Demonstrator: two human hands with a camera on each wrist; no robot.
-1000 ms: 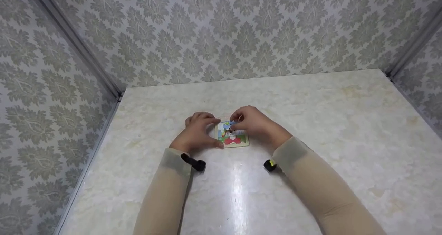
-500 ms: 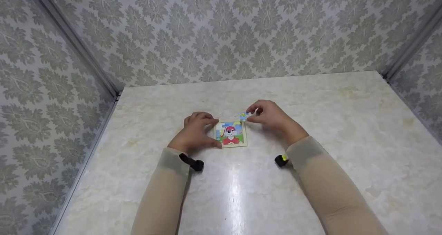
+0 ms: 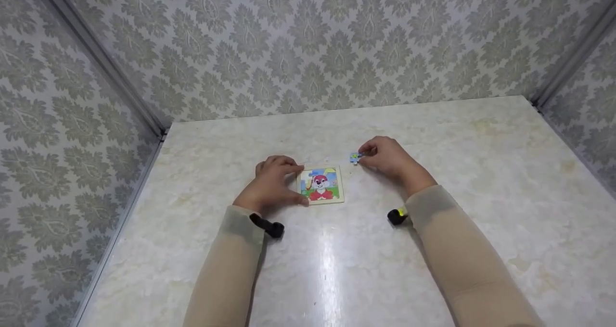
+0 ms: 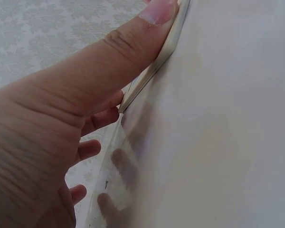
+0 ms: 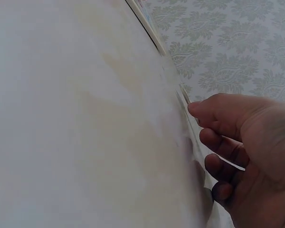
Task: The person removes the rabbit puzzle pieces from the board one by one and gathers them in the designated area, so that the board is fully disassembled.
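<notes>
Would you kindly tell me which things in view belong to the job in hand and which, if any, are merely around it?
In the job:
- framed puzzle, held at its left side by the left hand
- loose puzzle piece, pinched by the right hand

Merely around it:
- patterned wall
- black wrist devices

Red, green and blue puzzle (image 3: pixel 320 186) and blue piece (image 3: pixel 354 157), apparently yellow-marked.

The square cartoon puzzle (image 3: pixel 321 185) lies flat, a blue piece (image 3: pixel 354 157), perhaps raised, near it.
</notes>
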